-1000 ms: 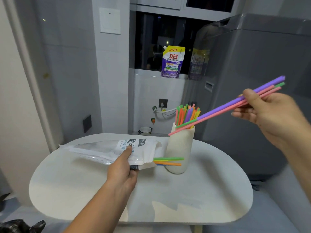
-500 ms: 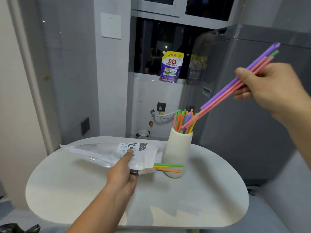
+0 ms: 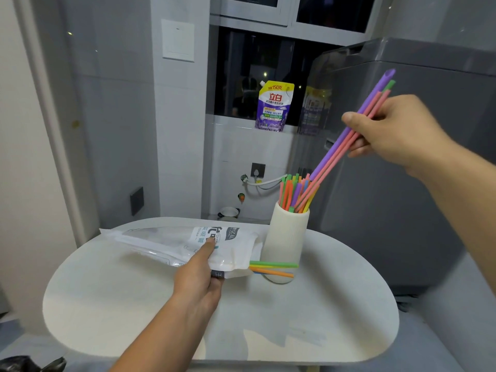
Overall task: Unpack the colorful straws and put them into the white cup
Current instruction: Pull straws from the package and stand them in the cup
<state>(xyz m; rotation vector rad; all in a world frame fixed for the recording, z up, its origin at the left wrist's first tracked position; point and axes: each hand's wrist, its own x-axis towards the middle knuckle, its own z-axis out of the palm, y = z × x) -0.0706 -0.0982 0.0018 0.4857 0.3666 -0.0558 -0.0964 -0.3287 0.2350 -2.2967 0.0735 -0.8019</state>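
Observation:
A white cup (image 3: 287, 237) stands on the round white table (image 3: 335, 312), holding several colorful straws (image 3: 291, 191). My right hand (image 3: 397, 132) is above and to the right of the cup, shut on a bundle of purple, pink and green straws (image 3: 341, 149). The bundle slants down and its lower ends are inside the cup's mouth. My left hand (image 3: 200, 277) grips the white straw package (image 3: 182, 245), which lies on the table left of the cup. A few green, orange and yellow straws (image 3: 273, 268) stick out of the package's open end in front of the cup's base.
A grey washing machine (image 3: 402, 197) stands close behind and to the right of the table. A purple detergent pouch (image 3: 273, 108) sits on the window ledge. A tap and a small bowl (image 3: 228, 212) are by the wall behind the table.
My right hand has tilted the straw bundle steeper and lowered its ends from above the cup's rim down into the cup. My left hand has stayed on the package.

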